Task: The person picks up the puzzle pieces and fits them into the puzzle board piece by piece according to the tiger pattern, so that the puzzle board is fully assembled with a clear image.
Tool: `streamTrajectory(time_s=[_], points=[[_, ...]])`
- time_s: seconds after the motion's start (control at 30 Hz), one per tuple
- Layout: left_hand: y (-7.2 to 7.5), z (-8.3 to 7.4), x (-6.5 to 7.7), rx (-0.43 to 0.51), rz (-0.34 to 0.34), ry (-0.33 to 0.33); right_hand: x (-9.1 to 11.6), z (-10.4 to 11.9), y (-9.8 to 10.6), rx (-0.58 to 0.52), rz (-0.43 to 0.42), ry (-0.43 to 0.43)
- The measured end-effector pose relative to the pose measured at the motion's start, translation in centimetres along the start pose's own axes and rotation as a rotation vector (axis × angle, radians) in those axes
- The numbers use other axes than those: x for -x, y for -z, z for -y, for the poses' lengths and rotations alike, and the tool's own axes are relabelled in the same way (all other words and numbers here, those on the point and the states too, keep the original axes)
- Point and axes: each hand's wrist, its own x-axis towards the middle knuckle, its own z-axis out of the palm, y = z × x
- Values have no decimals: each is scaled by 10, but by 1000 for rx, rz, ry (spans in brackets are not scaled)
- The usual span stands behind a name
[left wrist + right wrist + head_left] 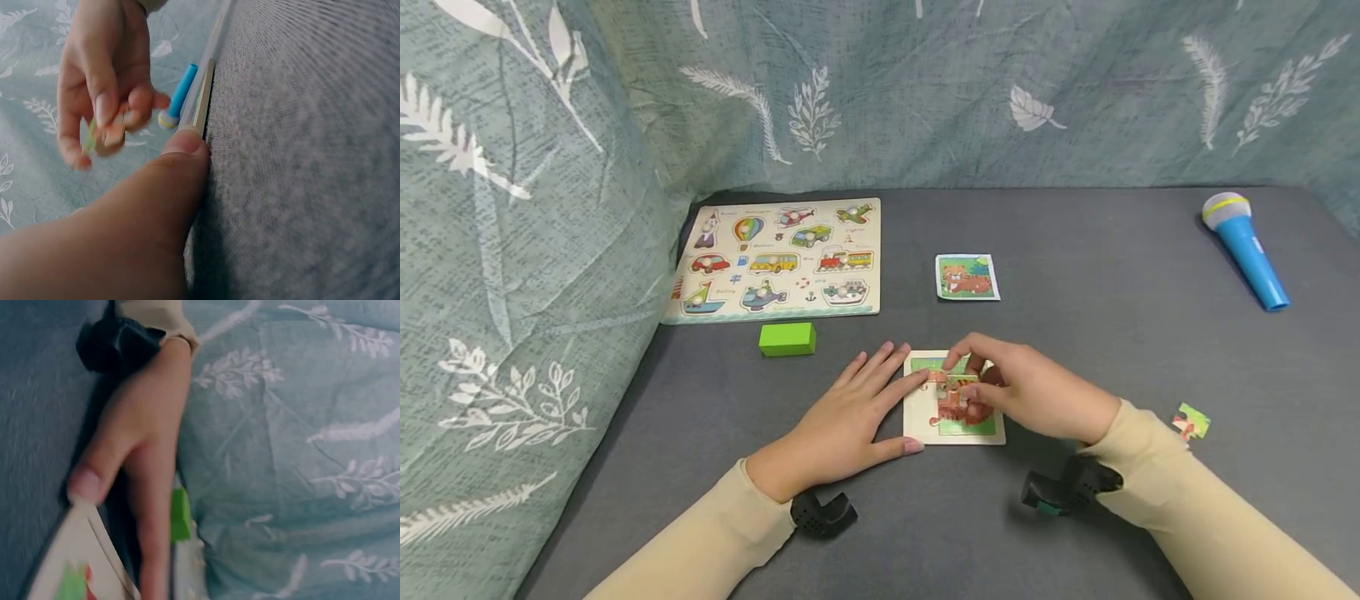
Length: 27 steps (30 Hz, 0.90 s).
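A small cream-framed jigsaw board with a tiger picture partly laid in it lies on the dark table. My left hand rests flat at the board's left side, fingers straight, with thumb and index finger touching its frame. Over the board, my right hand pinches a jigsaw piece, orange with a green edge, between thumb and fingers. Those fingers hide part of the picture in the head view. To the right, past the right wrist, lies a loose jigsaw piece in green and orange.
Behind the board lies a small tiger picture card. A vehicle peg puzzle lies at the back left, with a green block before it. At the far right is a blue toy microphone. Patterned cloth hangs behind.
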Motion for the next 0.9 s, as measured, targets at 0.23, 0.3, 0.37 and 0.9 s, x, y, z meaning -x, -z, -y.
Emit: streamTrajectory(time_s=[0.23, 0.3, 0.37, 0.9], points=[[1, -1, -1, 2, 3, 0, -13, -3, -17, -67, -64, -2], [1, -1, -1, 2, 2, 4, -15, -4, -19, -108, -87, 3], [1, -1, 0, 2, 3, 11, -16, -5, -20, -98, -112, 18], [1, 0, 1, -6, 14, 21, -21, -14, -26, -97, -271, 31]])
